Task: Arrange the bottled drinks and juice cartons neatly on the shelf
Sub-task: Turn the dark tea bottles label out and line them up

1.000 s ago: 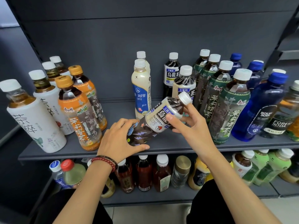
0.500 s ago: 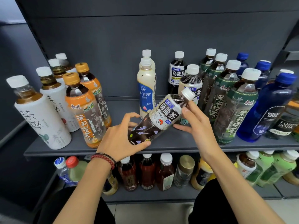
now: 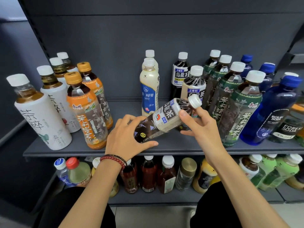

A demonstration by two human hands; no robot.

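A dark oolong tea bottle [image 3: 166, 119] with a white cap and pale label lies tilted above the grey shelf [image 3: 181, 146], cap up to the right. My left hand [image 3: 130, 137] grips its lower end, thumb underneath and fingers over the top. My right hand [image 3: 200, 129] holds its upper part, thumb on the label and forefinger just below the cap. Two matching oolong bottles [image 3: 195, 86] stand upright right behind it.
White-label tea bottles [image 3: 41, 116] and orange-capped bottles [image 3: 87, 116] stand at left, two cream milk-tea bottles [image 3: 148, 89] in the middle, green jasmine tea bottles [image 3: 238, 112] and blue soda bottles [image 3: 271, 112] at right. Several more bottles [image 3: 164, 175] fill the lower shelf.
The tilted bottle has turned in my hands, showing another side of its label. My right fingers have shifted up toward the cap. My left hand stays at the base.
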